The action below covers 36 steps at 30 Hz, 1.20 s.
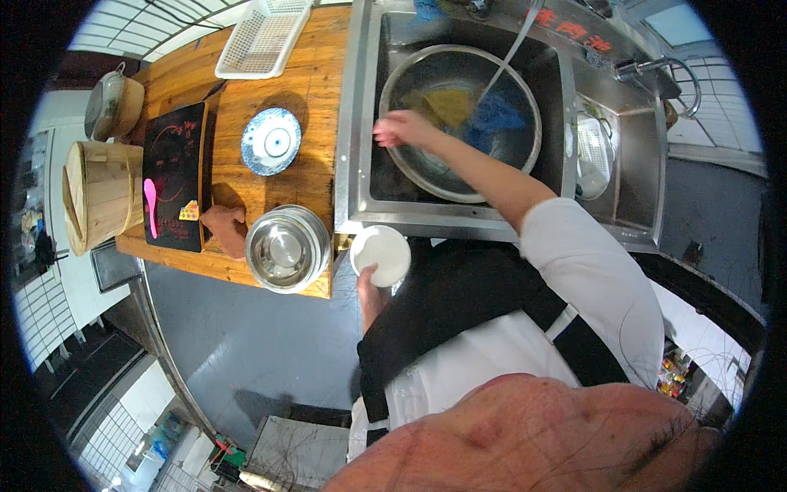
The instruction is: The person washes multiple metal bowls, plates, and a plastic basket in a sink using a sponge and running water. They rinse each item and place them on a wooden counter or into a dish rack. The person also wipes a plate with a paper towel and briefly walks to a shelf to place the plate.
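Observation:
My left hand (371, 294) grips a small white bowl (388, 252) by its rim, just off the table's corner and in front of the sink. White stuff seems to lie inside it, but I cannot tell what. Over the left rim of a large round metal basin (396, 169), my right hand (406, 129) hangs with curled, blurred fingers; whether it holds anything is unclear. The basin stands in the steel sink (470, 213). A yellow cloth-like thing (447, 106) and a blue one (499, 117) lie in its water, and a thin stream or hose (515, 46) reaches into it.
On the wooden table (313, 123) are nested steel bowls (286, 249), a brown cloth (226, 230), a blue-and-white bowl (271, 141), a white plastic basket (263, 40) and an induction cooker (175, 166) bearing a pink spoon (150, 206). A wooden bucket (104, 190) stands beyond.

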### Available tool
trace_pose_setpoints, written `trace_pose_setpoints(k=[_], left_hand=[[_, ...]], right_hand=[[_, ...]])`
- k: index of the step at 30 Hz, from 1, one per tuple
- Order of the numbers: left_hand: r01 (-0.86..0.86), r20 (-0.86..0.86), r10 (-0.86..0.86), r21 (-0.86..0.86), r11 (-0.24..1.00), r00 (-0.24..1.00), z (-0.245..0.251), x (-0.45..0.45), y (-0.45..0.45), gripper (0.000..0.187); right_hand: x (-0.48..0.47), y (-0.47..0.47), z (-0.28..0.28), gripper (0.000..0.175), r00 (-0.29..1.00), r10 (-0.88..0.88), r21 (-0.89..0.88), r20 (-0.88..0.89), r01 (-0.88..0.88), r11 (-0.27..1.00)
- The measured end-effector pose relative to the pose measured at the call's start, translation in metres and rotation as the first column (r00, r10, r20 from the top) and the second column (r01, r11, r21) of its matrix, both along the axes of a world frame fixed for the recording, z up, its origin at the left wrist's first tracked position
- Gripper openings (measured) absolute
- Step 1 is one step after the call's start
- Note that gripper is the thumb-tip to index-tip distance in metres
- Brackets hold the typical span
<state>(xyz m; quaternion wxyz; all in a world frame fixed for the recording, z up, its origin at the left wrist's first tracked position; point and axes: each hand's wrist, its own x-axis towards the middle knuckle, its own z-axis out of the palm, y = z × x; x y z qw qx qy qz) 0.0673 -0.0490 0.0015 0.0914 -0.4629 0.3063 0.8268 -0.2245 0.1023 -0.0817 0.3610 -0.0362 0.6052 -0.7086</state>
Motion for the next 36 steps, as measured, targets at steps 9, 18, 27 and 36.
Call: trace_pose_setpoints(k=[9,18,27,36], left_hand=[[0.08,0.04,-0.076,-0.099,0.992,0.996,0.002,-0.045,0.02,0.052],[0.196,0.156,-0.171,-0.16,0.968,0.973,0.001,-0.055,0.049,0.056],[0.126,0.113,-0.112,-0.126,0.984,0.987,-0.004,-0.066,0.053,0.055],[0.137,0.094,-0.128,-0.108,0.985,0.987,-0.008,-0.073,0.048,0.053]], right_hand=[[-0.02,0.172,-0.065,0.08,0.734,0.637,0.967,-0.233,0.241,0.076],[-0.025,0.244,-0.114,0.04,0.937,0.207,0.944,-0.281,0.23,0.237],[-0.084,0.256,-0.075,0.049,0.594,-0.79,0.389,0.155,0.698,0.601],[-0.024,0.243,-0.071,0.054,0.92,-0.232,0.821,-0.317,0.388,0.418]])
